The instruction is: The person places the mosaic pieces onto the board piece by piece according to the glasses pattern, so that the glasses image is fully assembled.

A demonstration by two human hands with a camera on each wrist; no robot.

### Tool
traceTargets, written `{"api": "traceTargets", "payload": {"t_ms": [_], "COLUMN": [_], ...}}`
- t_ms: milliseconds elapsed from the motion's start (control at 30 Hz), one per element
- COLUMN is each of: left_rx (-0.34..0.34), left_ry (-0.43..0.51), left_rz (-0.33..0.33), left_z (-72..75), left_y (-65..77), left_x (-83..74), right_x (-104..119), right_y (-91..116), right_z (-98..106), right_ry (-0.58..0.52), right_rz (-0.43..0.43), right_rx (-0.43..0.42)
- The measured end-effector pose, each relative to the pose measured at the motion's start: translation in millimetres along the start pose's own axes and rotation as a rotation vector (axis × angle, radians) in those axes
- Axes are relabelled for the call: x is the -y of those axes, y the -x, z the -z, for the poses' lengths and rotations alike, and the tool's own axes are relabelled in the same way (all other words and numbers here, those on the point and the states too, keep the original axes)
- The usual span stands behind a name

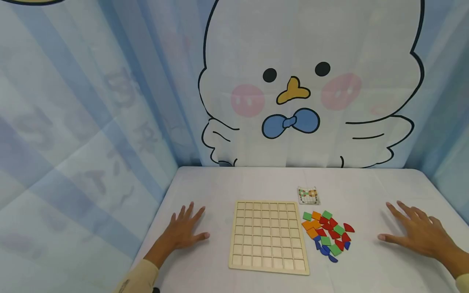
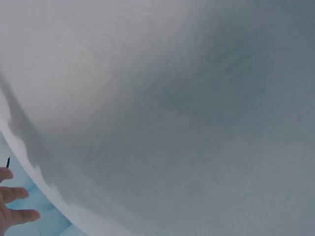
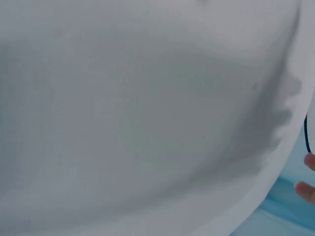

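My left hand point(image 1: 182, 231) is spread over the left side of the table, holding nothing. To its right lies a square wooden grid board point(image 1: 269, 236) with bare cells. Right of the board is a loose pile of flat coloured pieces point(image 1: 325, 241) in green, orange, red and blue. A small printed pattern card point(image 1: 308, 195) lies behind the pile. On the far right, my right hand point(image 1: 419, 232) has its fingers extended and holds nothing. Only fingertips of the left hand point(image 2: 15, 206) and right hand point(image 3: 306, 191) show in the wrist views.
A white cloth covers the table point(image 1: 212, 183). Behind it hangs a curtain point(image 1: 293, 150) printed with a cartoon figure, and a blue patterned curtain point(image 1: 91, 142) borders the left side. The table's back edge meets the curtain.
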State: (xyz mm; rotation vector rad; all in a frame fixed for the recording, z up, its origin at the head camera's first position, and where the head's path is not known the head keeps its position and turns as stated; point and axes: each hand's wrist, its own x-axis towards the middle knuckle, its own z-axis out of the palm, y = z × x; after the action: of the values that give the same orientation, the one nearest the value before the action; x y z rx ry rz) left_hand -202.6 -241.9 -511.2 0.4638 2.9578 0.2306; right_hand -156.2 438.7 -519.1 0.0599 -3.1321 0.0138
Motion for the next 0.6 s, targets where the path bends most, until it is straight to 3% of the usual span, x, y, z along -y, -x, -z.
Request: {"api": "traceTargets", "payload": {"t_ms": [267, 600], "left_rx": [0.057, 0.128], "left_ry": [0.106, 0.11], "left_rz": [0.008, -0.061], "left_z": [1.9, 1.9], "left_y": [6.2, 10.1], "left_x": [-10.7, -39.8], "right_x": [15, 45], "right_y": [-10, -16], "right_z": [11, 16], "right_ry": [-0.226, -0.469], "right_rz": [0.052, 0.105], "right_rx": [0.13, 0.109]}}
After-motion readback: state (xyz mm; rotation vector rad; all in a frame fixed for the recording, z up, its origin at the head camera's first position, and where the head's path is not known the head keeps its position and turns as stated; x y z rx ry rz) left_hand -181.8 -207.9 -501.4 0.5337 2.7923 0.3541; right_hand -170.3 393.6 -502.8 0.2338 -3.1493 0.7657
